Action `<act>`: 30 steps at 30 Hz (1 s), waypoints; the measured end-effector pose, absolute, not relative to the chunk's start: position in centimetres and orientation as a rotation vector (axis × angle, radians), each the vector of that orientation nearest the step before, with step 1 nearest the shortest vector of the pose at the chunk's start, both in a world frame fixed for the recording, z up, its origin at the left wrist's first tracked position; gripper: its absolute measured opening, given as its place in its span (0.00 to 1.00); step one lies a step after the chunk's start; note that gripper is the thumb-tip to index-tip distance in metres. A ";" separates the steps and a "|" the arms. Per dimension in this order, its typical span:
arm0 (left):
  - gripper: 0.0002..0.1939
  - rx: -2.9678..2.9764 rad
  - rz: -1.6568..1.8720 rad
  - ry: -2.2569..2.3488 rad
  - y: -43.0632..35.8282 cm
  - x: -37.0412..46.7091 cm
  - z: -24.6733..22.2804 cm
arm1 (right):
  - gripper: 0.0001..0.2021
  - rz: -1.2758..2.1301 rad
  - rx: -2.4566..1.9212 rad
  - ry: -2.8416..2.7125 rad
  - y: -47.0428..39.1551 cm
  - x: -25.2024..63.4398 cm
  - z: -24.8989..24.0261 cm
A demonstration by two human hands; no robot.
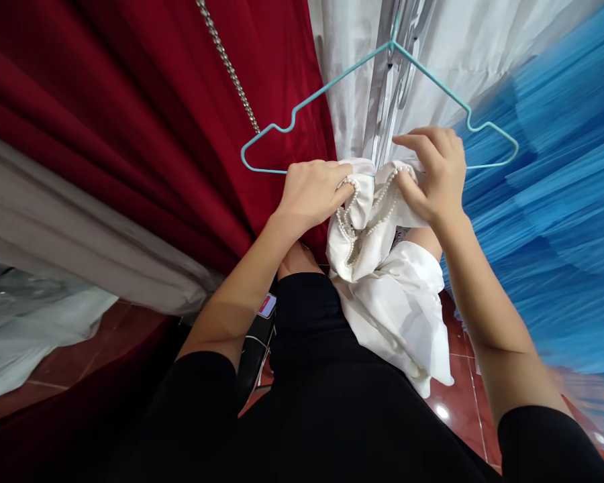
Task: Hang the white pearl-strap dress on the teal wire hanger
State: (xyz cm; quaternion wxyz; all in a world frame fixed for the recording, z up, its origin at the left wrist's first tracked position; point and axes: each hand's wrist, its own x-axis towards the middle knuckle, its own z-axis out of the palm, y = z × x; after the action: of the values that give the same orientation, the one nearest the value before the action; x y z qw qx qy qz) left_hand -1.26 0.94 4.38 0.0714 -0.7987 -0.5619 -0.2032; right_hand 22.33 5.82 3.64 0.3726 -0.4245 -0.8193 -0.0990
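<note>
A white satin garment (397, 302) with strings of pearl beads (349, 231) hangs over the lower bar of a turquoise wire hanger (342, 84). My left hand (315, 191) closes on the garment's upper edge at the bar, thumb and fingers pinching the cloth beside the beads. On the other side, my right hand (435, 174) has its thumb against the beaded cloth, while its index finger is raised and bent. The cloth hides its lower fingers, which seem to lie behind the fabric. The garment's lower part drapes over my leg.
Red fabric (181, 134) with a rhinestone strap (226, 60) hangs at left, beside a pale cloth (80, 228). Blue tulle (558, 201) fills the right. White fabric and a metal pole (382, 100) stand behind the hanger. A phone (268, 305) lies near my left elbow, above red floor tiles (466, 402).
</note>
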 end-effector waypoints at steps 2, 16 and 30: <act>0.12 -2.383 -0.625 -1.707 1.0 -1.6 4.3 | 0.23 -0.152 -1.192 -2.152 8.1 21.5 3.2; 0.12 -1.822 -1.893 -1.447 -2.1 -3.1 -4.3 | 0.25 -0.209 -1.434 -2.144 5.4 20.2 3.7; 0.14 -1.627 -2.377 -1.047 4.7 -14.6 5.3 | 0.23 -0.156 -1.544 -2.243 3.2 21.1 6.0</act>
State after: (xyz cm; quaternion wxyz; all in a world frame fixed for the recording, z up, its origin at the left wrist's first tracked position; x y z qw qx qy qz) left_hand -14.59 4.65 5.29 0.0383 -0.5304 -0.3415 -0.7750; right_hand 21.11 3.24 6.04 0.2056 -0.5542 -0.8047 -0.0562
